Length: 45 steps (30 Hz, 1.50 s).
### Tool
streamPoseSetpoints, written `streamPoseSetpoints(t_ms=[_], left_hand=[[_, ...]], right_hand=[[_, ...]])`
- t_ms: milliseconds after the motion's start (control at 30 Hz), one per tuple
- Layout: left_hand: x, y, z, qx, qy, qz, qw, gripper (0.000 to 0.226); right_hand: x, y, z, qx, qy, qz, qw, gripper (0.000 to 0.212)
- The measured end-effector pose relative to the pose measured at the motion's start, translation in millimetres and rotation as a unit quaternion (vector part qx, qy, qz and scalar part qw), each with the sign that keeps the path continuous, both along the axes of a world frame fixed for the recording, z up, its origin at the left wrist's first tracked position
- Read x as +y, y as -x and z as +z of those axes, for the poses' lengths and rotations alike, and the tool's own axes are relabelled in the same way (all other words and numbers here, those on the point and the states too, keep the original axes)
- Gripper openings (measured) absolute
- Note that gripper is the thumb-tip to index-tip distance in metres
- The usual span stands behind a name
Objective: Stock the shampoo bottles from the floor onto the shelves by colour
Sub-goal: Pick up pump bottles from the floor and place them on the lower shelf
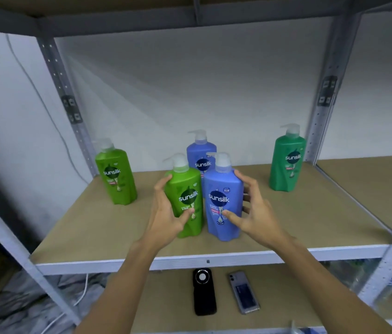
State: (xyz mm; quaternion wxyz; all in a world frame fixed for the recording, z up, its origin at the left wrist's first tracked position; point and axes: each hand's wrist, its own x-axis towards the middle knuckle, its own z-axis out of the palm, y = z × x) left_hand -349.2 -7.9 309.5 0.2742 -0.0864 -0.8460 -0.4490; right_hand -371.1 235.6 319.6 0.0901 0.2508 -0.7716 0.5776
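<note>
A lime bottle (pixel 186 203) and a blue bottle (pixel 224 203) stand upright side by side, touching, near the front middle of the shelf (pixel 93 237), labels facing the camera, pump spouts pointing left. The left hand (pixel 166 213) curls round the lime one, thumb on its label; the right hand (pixel 252 210) curls round the blue one. Behind them stands a second blue bottle (pixel 201 153), a second lime bottle (pixel 115 174) at left, a dark green bottle (pixel 287 162) well apart at right. On the lower board lie a black device (pixel 204 291) and a phone (pixel 244 292).
</note>
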Motion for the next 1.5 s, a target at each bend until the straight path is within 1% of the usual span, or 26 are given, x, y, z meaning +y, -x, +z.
streamPoseSetpoints(t_ms=[167, 300, 400, 533, 700, 900, 1100, 1133, 1200, 1267, 1333, 1433, 1500], left_hand=[[7, -1, -7, 0.050, 0.084, 0.042, 0.994, 0.103], [9, -5, -7, 0.069, 0.117, 0.052, 0.989, 0.098], [9, -8, -6, 0.080, 0.149, 0.046, 0.984, 0.095], [7, -10, -5, 0.056, 0.136, 0.024, 0.989, 0.098], [6, -10, -3, 0.046, 0.109, 0.023, 0.993, 0.101], [6, -10, -4, 0.038, 0.114, 0.012, 0.993, 0.106], [2, -12, -4, 0.038, 0.115, 0.007, 0.993, 0.107], [1, -12, -3, 0.036, 0.115, 0.007, 0.993, 0.107], [-2, -13, -2, 0.032, 0.113, 0.009, 0.993, 0.106], [-8, -14, -2, 0.027, 0.110, 0.013, 0.993, 0.106], [-17, -14, -3, 0.022, 0.106, 0.024, 0.994, 0.109], [-35, -15, -5, 0.013, 0.081, 0.048, 0.995, 0.118], [-49, -16, -8, 0.014, 0.070, 0.066, 0.995, 0.119]], right_hand=[[0, 2, -1, 0.002, -0.018, -0.005, 1.000, 0.090], [2, 3, -2, -0.003, -0.032, -0.004, 0.999, 0.092], [2, 2, -4, -0.008, -0.022, -0.003, 1.000, 0.093], [-1, 4, -4, -0.001, -0.034, -0.014, 0.999, 0.093], [-8, 11, -3, 0.013, -0.055, -0.040, 0.998, 0.094], [-24, 22, -10, 0.030, -0.053, -0.082, 0.995, 0.100], [-26, 27, -11, 0.023, -0.050, -0.073, 0.996, 0.099], [-27, 26, -10, 0.033, -0.059, -0.076, 0.995, 0.098], [-30, 21, -8, 0.092, -0.082, -0.112, 0.986, 0.092], [-37, 11, -2, 0.172, -0.091, -0.176, 0.965, 0.081], [-50, -1, 5, 0.227, -0.085, -0.209, 0.947, 0.072], [-77, -18, 6, 0.268, -0.087, -0.186, 0.941, 0.065], [-94, -27, -2, 0.252, -0.104, -0.155, 0.950, 0.064]])
